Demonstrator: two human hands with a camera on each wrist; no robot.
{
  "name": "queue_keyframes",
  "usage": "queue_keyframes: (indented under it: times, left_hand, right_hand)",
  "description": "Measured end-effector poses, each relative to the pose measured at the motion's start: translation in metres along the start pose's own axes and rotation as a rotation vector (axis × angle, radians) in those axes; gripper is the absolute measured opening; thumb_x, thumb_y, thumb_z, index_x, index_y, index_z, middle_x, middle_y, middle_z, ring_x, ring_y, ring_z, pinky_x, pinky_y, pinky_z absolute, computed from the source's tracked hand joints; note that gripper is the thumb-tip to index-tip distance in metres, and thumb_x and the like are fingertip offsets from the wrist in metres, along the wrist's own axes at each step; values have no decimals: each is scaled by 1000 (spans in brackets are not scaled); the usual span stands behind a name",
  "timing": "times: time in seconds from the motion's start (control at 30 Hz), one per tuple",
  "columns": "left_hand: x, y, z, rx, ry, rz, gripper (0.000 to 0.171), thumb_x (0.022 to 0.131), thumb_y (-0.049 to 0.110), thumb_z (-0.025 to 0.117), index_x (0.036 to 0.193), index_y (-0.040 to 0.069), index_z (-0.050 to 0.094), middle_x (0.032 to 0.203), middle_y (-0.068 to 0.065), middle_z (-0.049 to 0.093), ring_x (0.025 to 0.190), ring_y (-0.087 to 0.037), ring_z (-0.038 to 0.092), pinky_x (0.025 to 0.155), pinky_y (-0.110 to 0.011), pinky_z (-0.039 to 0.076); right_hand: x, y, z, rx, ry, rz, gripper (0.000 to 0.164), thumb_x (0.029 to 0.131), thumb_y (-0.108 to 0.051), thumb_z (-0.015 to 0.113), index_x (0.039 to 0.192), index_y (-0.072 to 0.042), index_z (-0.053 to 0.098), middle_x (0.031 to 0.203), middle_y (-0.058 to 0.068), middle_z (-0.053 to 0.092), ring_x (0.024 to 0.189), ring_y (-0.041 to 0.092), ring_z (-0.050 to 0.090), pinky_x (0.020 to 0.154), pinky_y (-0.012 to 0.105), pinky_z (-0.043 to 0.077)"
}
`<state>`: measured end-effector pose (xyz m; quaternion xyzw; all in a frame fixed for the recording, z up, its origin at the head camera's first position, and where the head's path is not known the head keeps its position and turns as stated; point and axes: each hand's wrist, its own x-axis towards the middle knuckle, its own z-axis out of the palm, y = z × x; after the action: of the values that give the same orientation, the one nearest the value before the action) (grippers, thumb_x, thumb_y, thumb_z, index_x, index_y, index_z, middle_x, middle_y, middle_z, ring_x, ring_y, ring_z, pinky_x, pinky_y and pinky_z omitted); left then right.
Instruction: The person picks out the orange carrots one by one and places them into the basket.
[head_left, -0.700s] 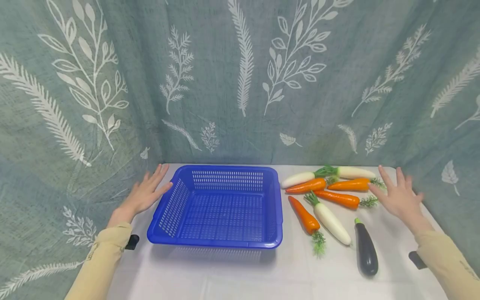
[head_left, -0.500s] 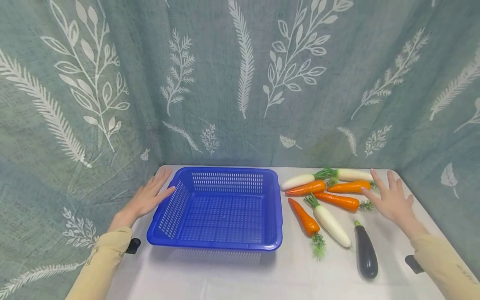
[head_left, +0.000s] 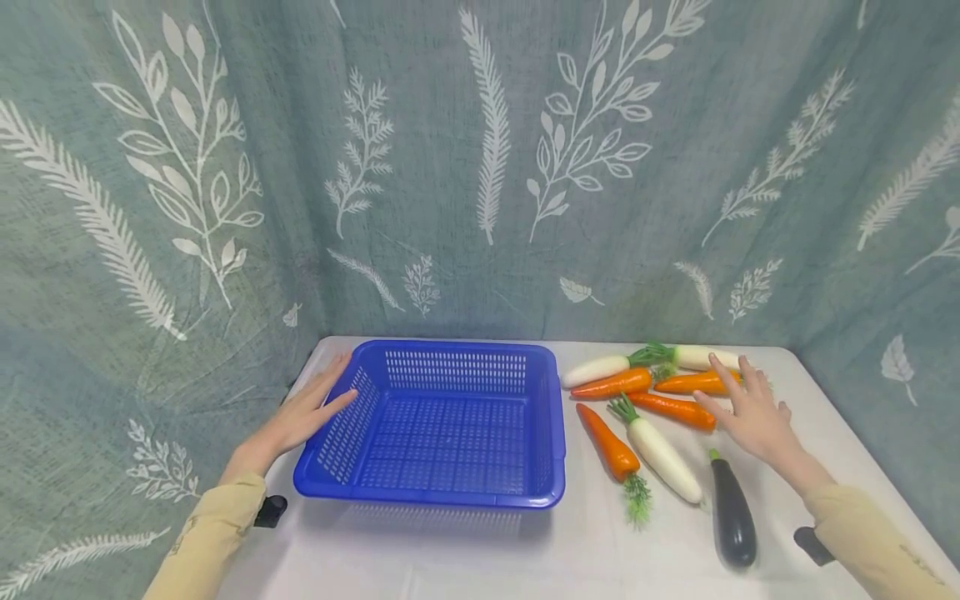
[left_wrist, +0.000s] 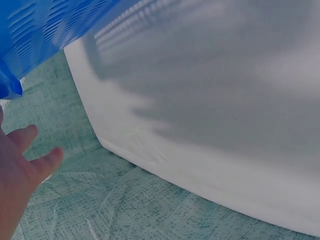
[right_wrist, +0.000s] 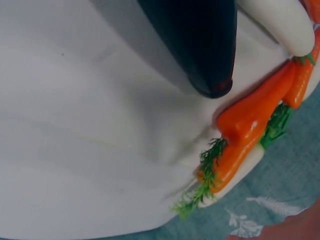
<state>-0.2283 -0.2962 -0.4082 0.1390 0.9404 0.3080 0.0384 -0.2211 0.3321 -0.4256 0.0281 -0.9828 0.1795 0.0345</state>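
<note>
Beside the left rim of a blue plastic basket (head_left: 450,442) my left hand (head_left: 296,414) is held with its fingers extended and nothing in them. My right hand (head_left: 756,418), fingers spread and holding nothing, hovers at the right end of the vegetables, overlapping an orange carrot (head_left: 697,382) and the leafy tops. An eggplant (head_left: 733,517) lies below that hand and looms large in the right wrist view. Nearby are another carrot (head_left: 609,442) with green fronds and a white radish (head_left: 663,458). In the left wrist view, my fingers (left_wrist: 47,162) are apart below the basket's side (left_wrist: 40,35).
Two more white radishes (head_left: 596,371) and further carrots (head_left: 611,384) lie at the back, right of the basket. A white cloth covers the table (head_left: 637,567). Green leaf-patterned curtains (head_left: 442,167) enclose the back and both sides.
My right hand has moved left and slightly down, from the table's right edge to over the carrot ends. My left hand has shifted slightly right and down. The vegetables and basket keep their arrangement.
</note>
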Motion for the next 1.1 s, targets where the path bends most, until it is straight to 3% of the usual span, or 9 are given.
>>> queue_keyframes:
  times: [0.27, 0.5, 0.73, 0.93, 1.1]
  left_hand:
    - [-4, -4, 12, -71, -9, 14, 72, 99, 42, 43, 154, 12, 6, 160, -17, 0, 145, -45, 4, 110, -69, 10]
    - [-7, -3, 19, -95, -21, -8, 74, 99, 43, 42, 153, 8, 6, 160, -17, 1, 144, -45, 6, 112, -67, 11]
    - [-4, -2, 22, -98, -9, -12, 75, 99, 42, 43, 152, 4, 8, 159, -19, 3, 144, -45, 6, 112, -66, 10]
    - [1, -5, 25, -117, 13, -7, 74, 99, 40, 43, 152, 3, 9, 159, -20, 3, 144, -45, 4, 112, -67, 9]
    - [4, -6, 27, -136, 46, -12, 73, 99, 39, 44, 152, 3, 9, 159, -21, 5, 144, -45, 5, 112, -67, 9]
  right_hand:
    - [-6, -12, 14, 24, -7, -34, 76, 95, -56, 39, 154, -23, 4, 153, 33, 6, 131, 63, 17, 86, 87, 17]
    - [-9, -30, 29, 91, -6, -114, 75, 96, -50, 45, 154, -19, 9, 153, 34, 10, 123, 65, 30, 86, 80, 32]
    - [-9, -48, 38, 212, -47, -126, 76, 94, -50, 48, 154, -22, 10, 156, 27, 7, 129, 62, 25, 92, 80, 26]
    - [-9, -64, 47, 272, -56, -166, 78, 93, -49, 52, 154, -22, 13, 156, 24, 14, 130, 57, 31, 92, 76, 32]
    - [-7, -77, 54, 334, -69, -191, 79, 91, -45, 58, 153, -18, 18, 155, 25, 20, 137, 51, 25, 101, 74, 27]
